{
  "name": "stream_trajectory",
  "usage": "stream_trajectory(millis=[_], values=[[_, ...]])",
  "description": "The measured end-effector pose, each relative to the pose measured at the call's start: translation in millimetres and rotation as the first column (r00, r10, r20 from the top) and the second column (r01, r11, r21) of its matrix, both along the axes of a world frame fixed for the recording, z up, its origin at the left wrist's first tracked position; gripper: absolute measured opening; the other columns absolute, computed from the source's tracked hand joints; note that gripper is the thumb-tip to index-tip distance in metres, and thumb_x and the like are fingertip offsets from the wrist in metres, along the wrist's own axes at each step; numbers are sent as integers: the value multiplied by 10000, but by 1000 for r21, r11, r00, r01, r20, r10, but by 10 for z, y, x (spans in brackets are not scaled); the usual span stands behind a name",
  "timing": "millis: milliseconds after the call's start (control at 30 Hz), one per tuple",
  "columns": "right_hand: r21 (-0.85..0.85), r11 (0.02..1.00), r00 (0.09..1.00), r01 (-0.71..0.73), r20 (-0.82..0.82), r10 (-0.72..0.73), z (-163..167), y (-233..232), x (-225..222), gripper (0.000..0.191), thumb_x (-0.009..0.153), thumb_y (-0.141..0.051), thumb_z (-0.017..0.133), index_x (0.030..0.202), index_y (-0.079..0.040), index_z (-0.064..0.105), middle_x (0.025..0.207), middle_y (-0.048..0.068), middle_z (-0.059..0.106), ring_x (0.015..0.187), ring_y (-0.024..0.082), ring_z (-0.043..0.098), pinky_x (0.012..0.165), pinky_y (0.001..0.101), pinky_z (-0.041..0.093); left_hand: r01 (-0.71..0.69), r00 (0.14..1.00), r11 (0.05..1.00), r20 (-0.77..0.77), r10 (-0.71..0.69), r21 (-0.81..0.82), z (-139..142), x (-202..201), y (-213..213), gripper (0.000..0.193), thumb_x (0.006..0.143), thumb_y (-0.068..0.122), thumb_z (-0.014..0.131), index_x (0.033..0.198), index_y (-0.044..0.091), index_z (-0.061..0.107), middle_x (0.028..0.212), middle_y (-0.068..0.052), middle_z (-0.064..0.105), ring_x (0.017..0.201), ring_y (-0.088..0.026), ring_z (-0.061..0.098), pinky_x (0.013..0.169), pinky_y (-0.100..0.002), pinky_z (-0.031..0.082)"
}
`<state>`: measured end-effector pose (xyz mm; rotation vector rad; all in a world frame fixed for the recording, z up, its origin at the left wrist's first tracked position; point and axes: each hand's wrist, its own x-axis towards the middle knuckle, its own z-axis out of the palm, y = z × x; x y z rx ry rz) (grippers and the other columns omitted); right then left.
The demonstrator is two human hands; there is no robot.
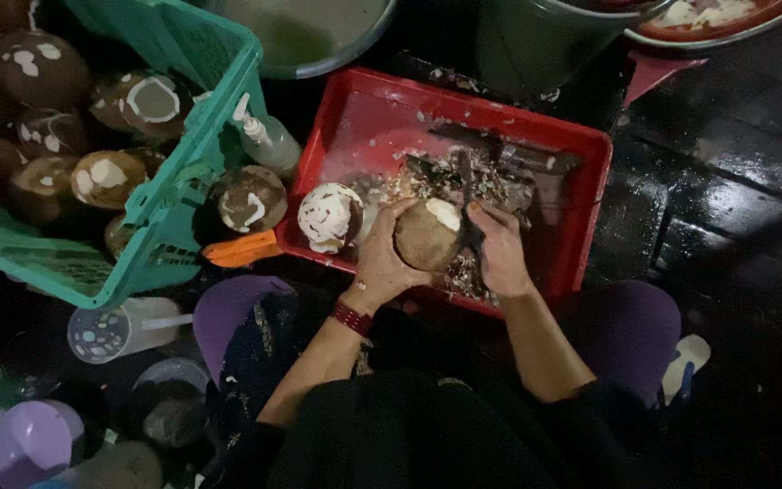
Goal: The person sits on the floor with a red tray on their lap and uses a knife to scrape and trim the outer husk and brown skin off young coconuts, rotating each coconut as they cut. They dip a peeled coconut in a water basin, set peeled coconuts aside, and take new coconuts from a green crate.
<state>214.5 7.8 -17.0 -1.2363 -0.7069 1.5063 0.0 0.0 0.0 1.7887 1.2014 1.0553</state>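
My left hand (380, 258) cups a brown coconut (427, 234) with a white shaved patch on top, held over the near edge of a red tray (536, 127). My right hand (500, 246) presses against the coconut's right side and grips a dark peeling tool (468, 186) that rises from the fingers. Brown shavings (450, 177) lie piled in the tray behind the coconut. A mostly white, partly peeled coconut (329, 217) sits at the tray's left edge, just beside my left hand.
A green crate (187, 195) at left holds several brown coconuts. Another coconut (251, 199) and a white squeeze bottle (269, 140) sit between crate and tray. An orange tool handle (242, 249), a plastic cup (119, 330), purple lid (33, 439), metal basins and wet dark floor surround me.
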Motion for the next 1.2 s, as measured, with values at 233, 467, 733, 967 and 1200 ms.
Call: stream_trajectory(millis=[233, 467, 733, 967, 1200], values=[[10, 999, 986, 41, -161, -38, 232, 1, -14, 362, 995, -257, 581, 1246, -22, 694, 995, 41, 749, 750, 111, 674, 575, 262, 501, -96, 995, 985, 19, 95, 141, 73, 54, -1, 977, 564, 368, 989, 1364, 98, 498, 1346, -127, 589, 1267, -330, 603, 1095, -436, 501], [3, 1000, 1000, -2, -6, 2, 55, 43, -56, 290, 1009, -169, 640, 1214, 18, 727, 1027, 53, 735, 870, 121, 692, 750, 250, 560, -181, 956, 983, -229, 186, 41, 139, 24, -64, 1129, 492, 484, 1020, 1415, 87, 504, 1327, -197, 588, 1195, -397, 590, 994, -504, 486], [-24, 999, 997, 29, -73, -31, 182, 112, 149, 337, 1029, -285, 548, 1212, -54, 711, 971, 28, 724, 746, 113, 650, 521, 275, 485, 27, 996, 974, 85, -8, -224, -121, -121, 98, 1146, 521, 459, 993, 1488, 112, 483, 1428, -133, 628, 1333, -281, 625, 1162, -416, 499], [214, 974, 997, 81, 0, -83, -16, 169, 160, 238, 1060, -168, 599, 1184, -13, 730, 1065, 43, 734, 900, 152, 662, 751, 325, 493, 34, 999, 999, -4, -34, 43, -73, -31, 133, 1273, 462, 337, 1015, 1528, 58, 377, 1441, -184, 554, 1313, -346, 554, 1115, -443, 438], [626, 566, 291, -536, 766, -573, 301, -420, -454, 205, 1015, -191, 646, 1125, -59, 757, 1170, 164, 705, 1082, 349, 634, 956, 414, 529, 30, 999, 999, 19, -30, 36, -101, 83, 85, 994, 672, 296, 973, 1502, 118, 457, 1417, -129, 657, 1309, -321, 666, 1133, -421, 524]])
